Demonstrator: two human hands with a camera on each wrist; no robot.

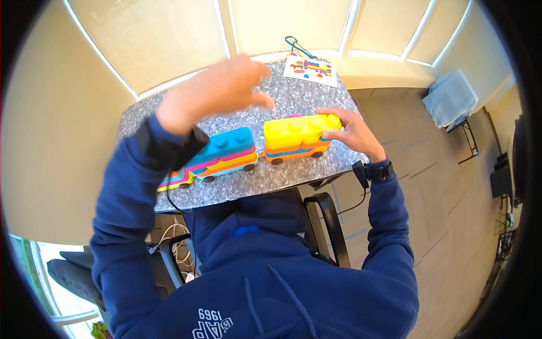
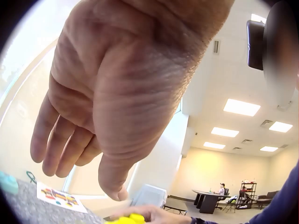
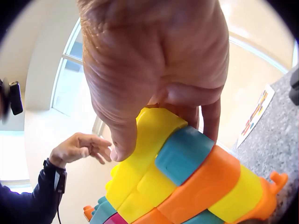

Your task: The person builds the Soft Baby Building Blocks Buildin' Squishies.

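Note:
My right hand [image 1: 354, 134] grips the right end of a toy train car [image 1: 294, 134] built of building blocks, thumb on the near side and fingers over the far side. Yellow blocks top the car, with blue and orange layers beneath and dark wheels below. In the right wrist view the thumb presses a yellow block [image 3: 156, 133] above a teal one [image 3: 184, 154]. Raised over the table's left side, my left hand [image 1: 217, 89] holds nothing, its fingers loosely extended. Below it stands a blue-topped train car [image 1: 230, 146], with another car [image 1: 176, 179] further left, partly hidden by the sleeve.
A picture card [image 1: 309, 71] showing coloured blocks lies at the back of the speckled grey table [image 1: 282, 178], beside a dark green loop [image 1: 299, 46]. Windows with pale blinds stand behind. A chair armrest [image 1: 330, 226] is near the front edge; a translucent bin [image 1: 450, 99] stands off right.

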